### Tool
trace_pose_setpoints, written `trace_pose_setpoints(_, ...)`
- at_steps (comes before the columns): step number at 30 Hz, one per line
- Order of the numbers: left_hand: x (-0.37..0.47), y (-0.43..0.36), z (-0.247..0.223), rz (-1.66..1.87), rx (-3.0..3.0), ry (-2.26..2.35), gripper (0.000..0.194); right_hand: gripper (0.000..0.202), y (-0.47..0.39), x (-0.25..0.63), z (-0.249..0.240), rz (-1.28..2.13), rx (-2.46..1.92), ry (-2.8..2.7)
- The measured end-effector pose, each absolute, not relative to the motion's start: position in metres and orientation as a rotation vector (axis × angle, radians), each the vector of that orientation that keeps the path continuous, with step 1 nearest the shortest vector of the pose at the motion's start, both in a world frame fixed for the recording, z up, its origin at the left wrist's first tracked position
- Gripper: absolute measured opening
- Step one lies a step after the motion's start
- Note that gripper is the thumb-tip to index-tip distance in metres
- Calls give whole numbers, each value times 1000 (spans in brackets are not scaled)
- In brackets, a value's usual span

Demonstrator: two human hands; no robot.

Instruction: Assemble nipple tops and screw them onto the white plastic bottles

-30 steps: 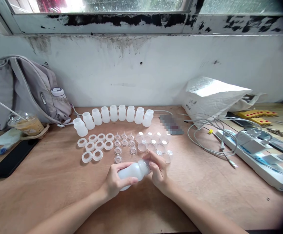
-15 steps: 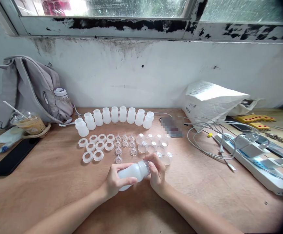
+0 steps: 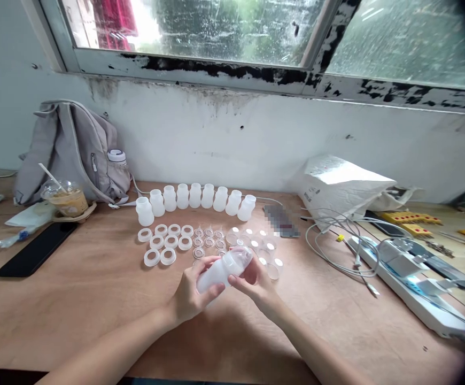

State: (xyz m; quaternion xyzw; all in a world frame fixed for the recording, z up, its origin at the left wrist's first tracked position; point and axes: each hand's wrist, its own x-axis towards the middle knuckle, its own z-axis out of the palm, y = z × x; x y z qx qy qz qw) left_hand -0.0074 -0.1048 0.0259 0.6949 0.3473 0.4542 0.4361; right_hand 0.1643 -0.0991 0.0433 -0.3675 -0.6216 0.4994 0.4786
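A frosted white baby bottle (image 3: 215, 275) lies tilted between my hands, its clear domed cap (image 3: 238, 259) pointing up to the right. My left hand (image 3: 190, 293) wraps round the bottle's body. At the cap end, my right hand (image 3: 260, 284) grips with its thumb against the bottle and its fingers partly hidden behind it. Just beyond my hands lie several white collar rings (image 3: 168, 256), several clear teats (image 3: 198, 242) and several transparent caps (image 3: 272, 271). Open frosted bottles (image 3: 194, 195) stand behind them in a curved row.
A grey backpack (image 3: 76, 149), an iced drink (image 3: 70, 200) and a black phone (image 3: 38, 250) are on the left. To the right are a white bag (image 3: 332, 184), coiled cables (image 3: 316, 240) and a power strip (image 3: 428, 310). A blurred-out flat object (image 3: 281, 220) lies beside the bottle row.
The bottle has tipped further upright at its cap end. My right hand has shifted from over the cap to beneath and beside it. The view has tilted upward.
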Motion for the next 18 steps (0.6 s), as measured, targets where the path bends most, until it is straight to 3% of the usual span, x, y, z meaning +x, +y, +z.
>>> trace_pose_setpoints(5,-17,-94,20,1165,2304,901,54,44,-88,175,66,1084,-972,-1576)
trace_pose_setpoints(10,-24,-82,11,1233,2583,987,37,36,-45,208,91,659,-1050,-1413)
trace_pose_setpoints(18,-25,-77,8,1219,2705,888,26,53,24,265,77,131,-1485,-1395)
